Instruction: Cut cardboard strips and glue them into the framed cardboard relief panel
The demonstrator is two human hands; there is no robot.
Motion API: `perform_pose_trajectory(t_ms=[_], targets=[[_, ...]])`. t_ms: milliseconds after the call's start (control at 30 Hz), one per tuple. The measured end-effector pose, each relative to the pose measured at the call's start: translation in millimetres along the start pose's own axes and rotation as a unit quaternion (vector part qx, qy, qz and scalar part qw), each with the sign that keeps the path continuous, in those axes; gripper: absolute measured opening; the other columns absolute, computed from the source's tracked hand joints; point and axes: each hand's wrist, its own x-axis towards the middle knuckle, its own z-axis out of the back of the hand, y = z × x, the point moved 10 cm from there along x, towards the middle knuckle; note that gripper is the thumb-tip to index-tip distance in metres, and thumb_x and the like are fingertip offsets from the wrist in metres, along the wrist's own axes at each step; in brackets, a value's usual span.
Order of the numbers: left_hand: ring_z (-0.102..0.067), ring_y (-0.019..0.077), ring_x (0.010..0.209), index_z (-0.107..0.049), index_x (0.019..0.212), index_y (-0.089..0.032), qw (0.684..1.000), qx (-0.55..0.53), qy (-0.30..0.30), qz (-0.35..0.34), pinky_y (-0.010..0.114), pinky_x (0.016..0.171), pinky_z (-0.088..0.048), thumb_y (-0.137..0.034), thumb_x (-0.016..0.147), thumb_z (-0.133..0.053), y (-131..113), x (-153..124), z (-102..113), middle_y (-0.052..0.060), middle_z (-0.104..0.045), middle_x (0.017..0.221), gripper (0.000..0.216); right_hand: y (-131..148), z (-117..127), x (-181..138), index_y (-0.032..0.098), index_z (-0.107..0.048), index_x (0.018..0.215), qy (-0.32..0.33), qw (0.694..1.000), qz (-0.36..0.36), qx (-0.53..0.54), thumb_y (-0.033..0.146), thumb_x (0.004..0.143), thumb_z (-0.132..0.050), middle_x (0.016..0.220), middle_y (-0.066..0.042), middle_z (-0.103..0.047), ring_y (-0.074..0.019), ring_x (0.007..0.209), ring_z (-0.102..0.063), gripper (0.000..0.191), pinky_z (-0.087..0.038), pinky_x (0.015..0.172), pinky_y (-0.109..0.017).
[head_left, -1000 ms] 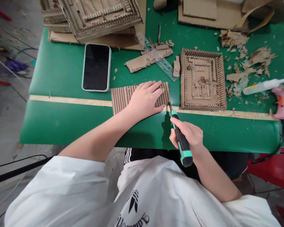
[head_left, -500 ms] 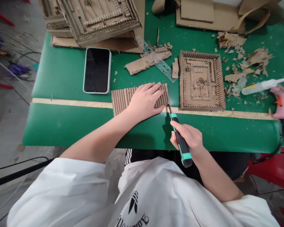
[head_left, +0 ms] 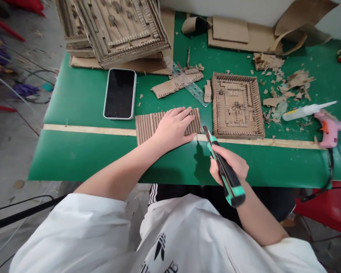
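My left hand [head_left: 174, 127] lies spread over a piece of corrugated cardboard [head_left: 146, 126], pressing it to the green table. The ridges of the sheet face up, and part of it is hidden under the palm. In my right hand [head_left: 230, 163] is a black and teal utility knife [head_left: 227, 172], its blade out and pointing away from me. The blade tip is just right of the cardboard's edge, apart from it. Farther right sits a square cardboard tray [head_left: 215, 110] with ridged walls and small glued strips inside.
A phone [head_left: 119, 94] lies left of the sheet. Behind it, framed cardboard panels [head_left: 125, 34] are stacked. A clear ruler [head_left: 191, 87] rests on cardboard strips [head_left: 161, 89]. To the right are torn scraps [head_left: 299, 79] and a pink glue gun [head_left: 328, 131] with a cord.
My right hand has drawn the knife back and to the right, so the blade has left the cardboard's edge. The left hand keeps its place on the sheet. The camera view has shifted slightly.
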Motion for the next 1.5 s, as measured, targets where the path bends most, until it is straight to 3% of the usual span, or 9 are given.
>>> perform_pose_trajectory(t_ms=[200, 433, 800, 1000, 1167, 1333, 1500], targets=[[-0.049, 0.0335, 0.124, -0.059, 0.116, -0.013, 1.0, -0.003, -0.001, 0.004, 0.048, 0.103, -0.04, -0.039, 0.078, -0.06, 0.6, 0.7, -0.7, 0.015, -0.053, 0.136, 0.046, -12.4, -37.1, 36.2, 0.018, -0.062, 0.11, 0.05, 0.997, -0.029, -0.045, 0.024, 0.083, -0.051, 0.099, -0.002, -0.069, -0.0066, 0.076, -0.066, 0.03, -0.053, 0.075, -0.014], [-0.049, 0.0331, 0.124, -0.059, 0.118, -0.012, 1.0, -0.003, -0.003, 0.003, 0.047, 0.103, -0.039, -0.037, 0.079, -0.059, 0.7, 0.6, -0.1, 0.014, -0.052, 0.136, 0.047, -20.9, -53.7, 39.8, 0.017, -0.062, 0.111, 0.077, 0.995, -0.033, -0.05, 0.026, 0.084, -0.049, 0.101, -0.002, -0.068, -0.0071, 0.079, -0.065, 0.031, -0.051, 0.077, -0.015], [-0.048, 0.0338, 0.124, -0.059, 0.118, -0.013, 1.0, -0.003, -0.001, 0.006, 0.048, 0.103, -0.04, -0.039, 0.079, -0.06, 0.6, 0.5, 0.0, 0.014, -0.052, 0.137, 0.046, -1.8, -31.4, 26.3, 0.017, -0.06, 0.108, 0.032, 0.998, 0.029, -0.048, 0.018, 0.078, -0.055, 0.087, 0.0, -0.069, -0.0044, 0.062, -0.06, 0.031, -0.051, 0.067, -0.015], [-0.048, 0.0332, 0.125, -0.059, 0.118, -0.014, 1.0, 0.001, 0.0, 0.005, 0.048, 0.102, -0.04, -0.038, 0.079, -0.06, -0.4, 0.5, 0.2, 0.015, -0.052, 0.136, 0.046, 13.0, -21.3, 10.1, 0.016, -0.06, 0.107, 0.046, 0.996, 0.061, -0.036, 0.016, 0.077, -0.053, 0.073, 0.001, -0.066, -0.0038, 0.058, -0.057, 0.031, -0.05, 0.062, -0.016], [-0.047, 0.0329, 0.125, -0.058, 0.119, -0.014, 1.0, -0.003, 0.004, 0.011, 0.048, 0.103, -0.039, -0.038, 0.079, -0.061, 0.6, 0.3, -0.7, 0.014, -0.051, 0.137, 0.047, 16.4, -18.8, -4.0, 0.015, -0.059, 0.107, 0.06, 0.997, 0.045, -0.025, 0.015, 0.077, -0.053, 0.063, 0.003, -0.059, -0.0033, 0.054, -0.053, 0.031, -0.047, 0.059, -0.015], [-0.044, 0.0337, 0.128, -0.055, 0.122, -0.015, 1.0, 0.011, 0.012, 0.004, 0.048, 0.104, -0.038, -0.043, 0.08, -0.06, 1.7, -1.6, -2.6, 0.016, -0.045, 0.142, 0.051, 16.1, -14.1, -17.9, 0.016, -0.058, 0.109, 0.068, 0.997, 0.028, -0.018, 0.014, 0.076, -0.056, 0.065, 0.003, -0.06, -0.0036, 0.055, -0.054, 0.033, -0.047, 0.059, -0.015], [-0.045, 0.0363, 0.125, -0.056, 0.119, -0.017, 1.0, 0.014, 0.02, 0.008, 0.052, 0.1, -0.039, -0.048, 0.078, -0.063, 4.3, -2.7, 6.4, 0.019, -0.049, 0.137, 0.052, -14.5, 15.9, -9.9, 0.02, -0.058, 0.114, 0.02, 0.992, -0.104, -0.073, 0.031, 0.083, -0.057, 0.081, 0.0, -0.066, -0.0079, 0.068, -0.063, 0.033, -0.052, 0.069, -0.018]])
